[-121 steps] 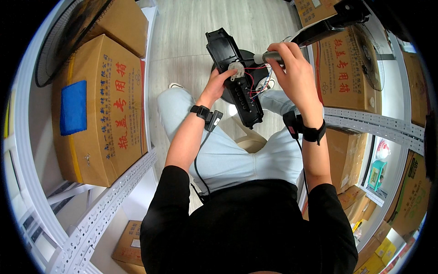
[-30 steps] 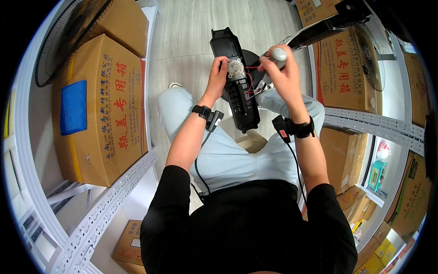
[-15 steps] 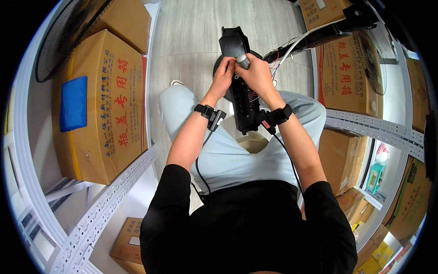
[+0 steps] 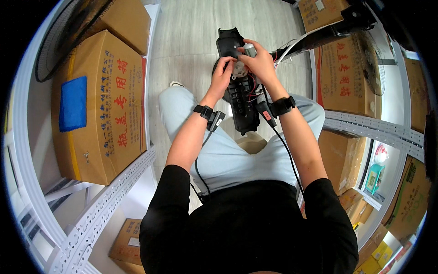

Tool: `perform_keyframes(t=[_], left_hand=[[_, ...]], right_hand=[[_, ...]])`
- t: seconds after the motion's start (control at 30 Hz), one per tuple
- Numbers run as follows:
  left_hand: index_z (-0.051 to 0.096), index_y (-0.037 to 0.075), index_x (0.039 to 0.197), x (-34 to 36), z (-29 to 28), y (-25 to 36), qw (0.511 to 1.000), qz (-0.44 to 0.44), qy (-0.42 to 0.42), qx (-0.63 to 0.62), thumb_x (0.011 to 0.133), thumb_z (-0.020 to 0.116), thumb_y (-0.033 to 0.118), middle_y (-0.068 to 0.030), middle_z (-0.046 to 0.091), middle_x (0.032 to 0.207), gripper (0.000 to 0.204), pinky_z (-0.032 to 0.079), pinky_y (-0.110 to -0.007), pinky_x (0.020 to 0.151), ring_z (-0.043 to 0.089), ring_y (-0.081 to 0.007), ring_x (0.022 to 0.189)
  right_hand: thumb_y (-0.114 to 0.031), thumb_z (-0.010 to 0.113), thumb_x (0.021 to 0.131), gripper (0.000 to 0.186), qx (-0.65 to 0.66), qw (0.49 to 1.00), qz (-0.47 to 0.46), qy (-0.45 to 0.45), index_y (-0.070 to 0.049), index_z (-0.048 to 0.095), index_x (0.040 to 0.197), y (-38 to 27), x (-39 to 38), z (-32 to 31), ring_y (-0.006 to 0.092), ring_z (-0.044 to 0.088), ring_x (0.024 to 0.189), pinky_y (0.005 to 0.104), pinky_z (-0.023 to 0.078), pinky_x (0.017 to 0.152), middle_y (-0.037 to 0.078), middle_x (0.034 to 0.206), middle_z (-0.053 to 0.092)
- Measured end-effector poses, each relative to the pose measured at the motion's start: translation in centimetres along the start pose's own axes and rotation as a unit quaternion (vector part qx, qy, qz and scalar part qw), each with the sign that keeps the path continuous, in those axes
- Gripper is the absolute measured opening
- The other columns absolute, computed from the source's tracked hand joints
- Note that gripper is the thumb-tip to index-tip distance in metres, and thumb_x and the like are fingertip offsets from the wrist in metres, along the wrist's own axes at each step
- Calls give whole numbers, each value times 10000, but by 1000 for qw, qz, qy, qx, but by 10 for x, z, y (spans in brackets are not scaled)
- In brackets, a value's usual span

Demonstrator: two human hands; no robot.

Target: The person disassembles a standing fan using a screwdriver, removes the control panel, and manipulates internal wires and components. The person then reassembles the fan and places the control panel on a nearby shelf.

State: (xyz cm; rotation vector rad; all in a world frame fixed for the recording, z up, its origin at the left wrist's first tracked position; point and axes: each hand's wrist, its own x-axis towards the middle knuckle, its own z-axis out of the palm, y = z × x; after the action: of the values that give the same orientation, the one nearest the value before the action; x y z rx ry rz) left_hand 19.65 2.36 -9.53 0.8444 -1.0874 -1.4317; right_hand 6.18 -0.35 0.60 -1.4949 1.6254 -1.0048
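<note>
A long open black plastic housing (image 4: 245,107) stands between my knees, its inside ribbed and wired. My right hand (image 4: 259,64) is closed round a silver metal cylinder (image 4: 249,49) that looks like a small motor, above the housing. Just below it a round, clear plastic part (image 4: 240,69) lies over the housing's middle. At that part's left edge are the closed fingertips of my left hand (image 4: 221,75); exactly what they pinch is partly hidden. Thin red and dark wires (image 4: 253,86) run beside my right wrist.
A dark pole (image 4: 315,39) with a white cable slants off to the upper right. Shelves with cardboard boxes (image 4: 98,109) flank both sides, and more boxes (image 4: 344,75) stand on the right. Fan grilles (image 4: 57,41) show at the upper left and right. Wrist-strap cables (image 4: 288,155) trail along both forearms.
My right hand has shifted up and right with the silver cylinder, now tipped differently. The clear round part has come into sight between my hands. The housing has turned slightly.
</note>
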Motion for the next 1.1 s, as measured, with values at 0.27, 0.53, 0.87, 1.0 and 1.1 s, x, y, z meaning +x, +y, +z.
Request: perform_keyframes(t=[0.27, 0.53, 0.87, 1.0, 1.1], left_hand=[[553, 64, 1239, -1, 3, 9, 1000, 3, 12, -12, 1054, 461, 205, -21, 563, 1194, 251, 368, -261, 993, 487, -112, 1105], [397, 82, 1471, -3, 1, 14, 1000, -1, -9, -24, 1067, 397, 251, -51, 394, 1515, 437, 240, -306, 1150, 326, -175, 1403], [346, 114, 1510, 1, -5, 12, 999, -5, 28, -39, 1070, 411, 285, -57, 336, 1550, 476, 238, -314, 1158, 302, -176, 1416], [341, 152, 1516, 1, -4, 14, 990, -34, 51, -129, 1064, 436, 281, -59, 351, 1534, 480, 320, -306, 1114, 387, -172, 1353], [334, 160, 1521, 3, -4, 16, 992, -9, 66, -103, 1062, 439, 281, -56, 353, 1533, 486, 320, -305, 1115, 392, -173, 1350]], right_hand=[[-153, 697, 769, 333, -76, 996, 26, -26, -14, 671, 1071, 6, -31, -16, 288, 708, 791, 356, 549, 715, 142, 913, 728], [-192, 813, 719, 625, -247, 961, -101, -78, -97, 560, 1282, 13, -50, 7, 419, 646, 989, 456, 539, 877, 211, 1255, 570], [-210, 820, 689, 630, -180, 975, -126, 30, -44, 545, 1232, 9, -36, -8, 411, 640, 1015, 443, 528, 848, 233, 1112, 640], [-217, 795, 694, 656, -162, 984, -53, 54, -3, 544, 1261, 14, -22, -22, 395, 633, 1054, 429, 502, 918, 243, 1121, 650], [-214, 780, 701, 664, -197, 978, -57, 44, -12, 551, 1291, 29, -17, -23, 384, 623, 1091, 426, 498, 936, 247, 1165, 639]])
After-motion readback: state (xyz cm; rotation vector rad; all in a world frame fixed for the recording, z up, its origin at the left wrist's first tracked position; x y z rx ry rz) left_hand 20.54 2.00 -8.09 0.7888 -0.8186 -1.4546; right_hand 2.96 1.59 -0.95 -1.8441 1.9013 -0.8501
